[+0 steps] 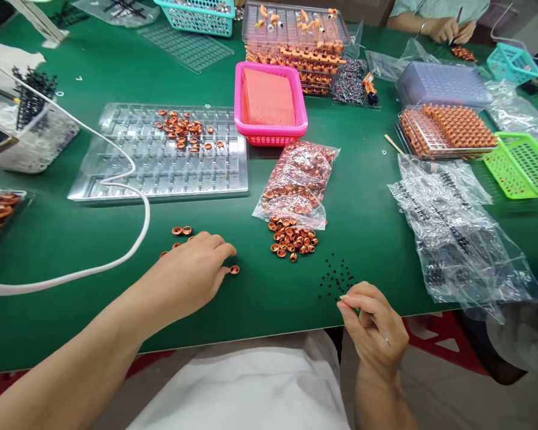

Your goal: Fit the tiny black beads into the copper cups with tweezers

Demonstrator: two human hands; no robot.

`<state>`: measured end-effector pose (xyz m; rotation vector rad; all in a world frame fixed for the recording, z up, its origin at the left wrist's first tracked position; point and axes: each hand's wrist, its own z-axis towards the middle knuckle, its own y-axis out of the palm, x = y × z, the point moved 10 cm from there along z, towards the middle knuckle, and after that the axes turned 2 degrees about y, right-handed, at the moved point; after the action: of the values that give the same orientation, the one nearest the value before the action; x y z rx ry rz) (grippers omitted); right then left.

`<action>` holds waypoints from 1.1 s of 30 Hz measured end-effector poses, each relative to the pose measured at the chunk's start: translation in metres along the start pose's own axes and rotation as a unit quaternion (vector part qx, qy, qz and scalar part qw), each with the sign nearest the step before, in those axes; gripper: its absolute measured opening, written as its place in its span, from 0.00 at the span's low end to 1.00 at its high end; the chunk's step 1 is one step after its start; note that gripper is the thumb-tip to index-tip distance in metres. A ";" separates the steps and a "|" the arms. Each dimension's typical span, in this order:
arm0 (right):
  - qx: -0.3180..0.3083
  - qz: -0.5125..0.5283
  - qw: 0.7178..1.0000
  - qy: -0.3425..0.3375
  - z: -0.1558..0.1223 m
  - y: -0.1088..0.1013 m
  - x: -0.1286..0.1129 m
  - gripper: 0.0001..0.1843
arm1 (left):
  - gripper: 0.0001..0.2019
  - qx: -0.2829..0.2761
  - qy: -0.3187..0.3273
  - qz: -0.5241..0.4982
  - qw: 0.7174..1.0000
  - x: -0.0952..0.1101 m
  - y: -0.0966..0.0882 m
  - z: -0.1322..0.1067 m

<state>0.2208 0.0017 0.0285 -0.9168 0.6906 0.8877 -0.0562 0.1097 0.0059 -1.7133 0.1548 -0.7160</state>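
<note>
My left hand [192, 272] lies palm down on the green table [72, 239], fingers curled over a few small copper cups, with one cup [234, 269] at its fingertips. My right hand [373, 325] hovers at the table's near edge, fingers pinched on a thin pin-like tool [379, 328]. Tiny black beads [336, 278] are scattered just above that hand. A loose pile of copper cups [293, 239] spills from a clear bag [298, 179] between both hands and farther back.
A clear moulded tray [130, 173] with copper cups lies at the back left, a white cable [134, 239] looping over it. A pink basket [269, 101], filled trays, a green basket [524, 164] and crumpled plastic bags [457, 233] stand right. Another person's hands [448, 30] work far right.
</note>
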 end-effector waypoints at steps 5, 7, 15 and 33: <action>-0.007 0.010 1.000 0.002 0.003 0.008 -0.004 0.13 | 0.10 0.021 0.058 0.009 0.998 0.041 0.001 0.022; -0.012 0.011 1.000 -0.005 0.004 0.009 -0.006 0.13 | 0.08 0.020 0.093 -0.010 0.995 0.059 0.009 0.035; -0.040 0.035 0.998 0.017 0.000 -0.002 0.000 0.13 | 0.06 -0.006 0.103 -0.022 0.994 0.064 0.035 0.057; 0.130 0.129 0.977 0.107 0.000 -0.045 0.053 0.19 | 0.05 0.058 0.046 -0.106 0.992 0.044 0.022 0.051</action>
<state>0.2847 0.0059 0.0025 -0.7023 1.1044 0.9076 0.0120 0.1257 -0.0033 -1.6014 -0.0068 -0.9438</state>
